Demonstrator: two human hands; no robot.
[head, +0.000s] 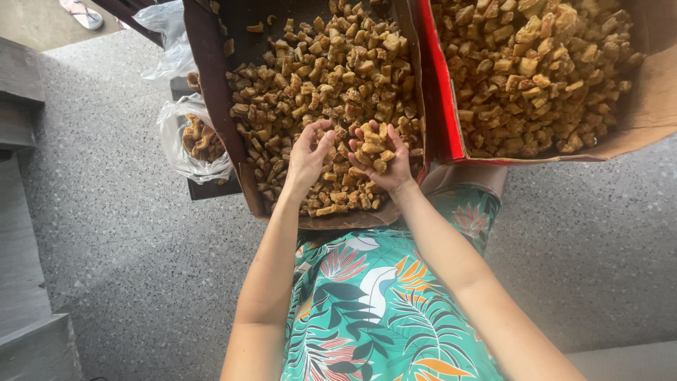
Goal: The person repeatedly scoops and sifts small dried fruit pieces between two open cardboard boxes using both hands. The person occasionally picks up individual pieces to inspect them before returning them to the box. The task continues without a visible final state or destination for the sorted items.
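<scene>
While both hands work in the nearer cardboard box (211, 77), the thing in hand is a heap of fried snack pieces (317, 77): small, rough, golden-brown chunks, blocky and uneven, some paler at the cut faces, piled loose across the dark inside of the box.

At the far left a clear plastic bag (185, 141) holds a small lot of the same chunks; its mouth is crumpled and how full it is cannot be made out. The box's top edge is cut off by the frame, and its near wall hides part of the pile. The left hand (308, 156) lies on the heap with fingers curled down into the pieces; its palm faces away, so whether it grips any chunks I cannot tell. Just beside it, the right hand (379, 159) is cupped palm-up, loosely closed around a small handful of pieces (371, 147) that rests in the palm and against the bent fingers, sitting directly over the near part of the pile. Further right, a second cardboard box (656, 92) with a red edge holds another heap of chunks, cut off at the top and right. Below, a leaf-patterned green garment (367, 310) covers the lap, over a speckled grey floor (141, 233).
</scene>
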